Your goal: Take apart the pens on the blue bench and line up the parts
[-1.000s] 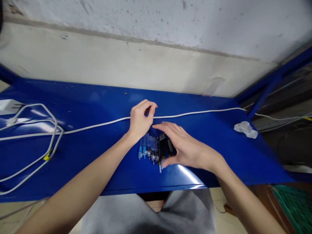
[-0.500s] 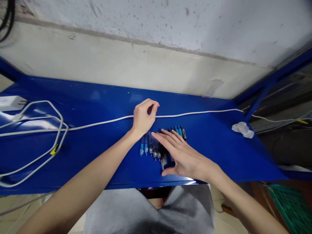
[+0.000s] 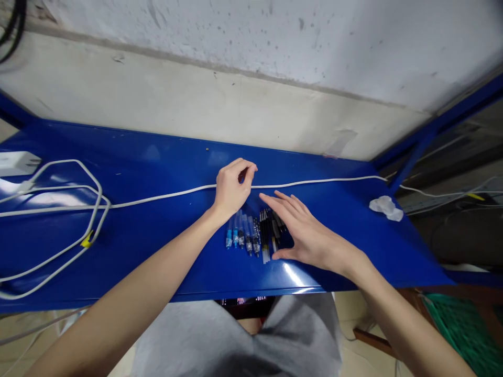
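My left hand [image 3: 234, 187] is curled on the shelf over the white cable, thumb and fingertips pinched together. Whatever may be between them is hidden. Just below it lie several clear pen barrels [image 3: 242, 233] side by side, some with blue grips and some with dark ones. To their right is a bunch of slim black pen refills [image 3: 266, 238] with clear ends. My right hand [image 3: 301, 228] is open, fingers stretched and thumb apart, over the right side of the row. Dark pen parts show beneath its palm, partly covered.
A white cable [image 3: 165, 197] crosses the blue shelf [image 3: 165, 262] and loops at the left near a white adapter [image 3: 18, 163]. Crumpled clear plastic [image 3: 385, 208] lies at the right. A wall [image 3: 188, 104] stands behind, and a blue frame post [image 3: 412, 152] rises at the right.
My right hand has shifted right and away from me, uncovering the black refills while covering the blue parts at the right. My left hand keeps its pinched pose.
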`<action>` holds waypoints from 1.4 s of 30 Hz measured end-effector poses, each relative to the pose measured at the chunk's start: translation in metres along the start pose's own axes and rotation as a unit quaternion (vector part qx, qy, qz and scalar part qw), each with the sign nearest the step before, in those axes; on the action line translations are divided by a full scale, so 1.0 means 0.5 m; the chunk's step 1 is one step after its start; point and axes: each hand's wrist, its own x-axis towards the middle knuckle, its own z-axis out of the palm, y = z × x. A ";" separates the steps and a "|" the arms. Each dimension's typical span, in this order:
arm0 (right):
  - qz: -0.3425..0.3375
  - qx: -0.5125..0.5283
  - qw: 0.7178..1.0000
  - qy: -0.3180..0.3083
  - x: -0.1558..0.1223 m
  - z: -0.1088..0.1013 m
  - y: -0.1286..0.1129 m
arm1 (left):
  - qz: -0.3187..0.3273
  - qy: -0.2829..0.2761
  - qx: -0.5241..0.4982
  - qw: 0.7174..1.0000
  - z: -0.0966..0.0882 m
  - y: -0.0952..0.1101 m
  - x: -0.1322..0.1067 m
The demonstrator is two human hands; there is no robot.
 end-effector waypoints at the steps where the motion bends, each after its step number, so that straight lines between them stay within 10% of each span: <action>1: 0.000 -0.005 1.000 -0.008 0.002 0.001 0.001 | 0.000 -0.001 -0.001 1.000 0.001 0.000 0.000; 20: -0.003 0.014 0.997 -0.078 0.015 0.002 0.016 | -0.003 -0.008 -0.001 1.000 -0.002 0.003 0.001; 36: -0.035 0.005 0.999 0.014 0.040 -0.001 0.033 | -0.004 -0.004 -0.003 1.000 -0.003 0.005 0.001; 42: -0.033 0.048 0.959 0.277 0.134 -0.029 0.095 | -0.012 0.000 0.002 1.000 -0.003 0.003 0.000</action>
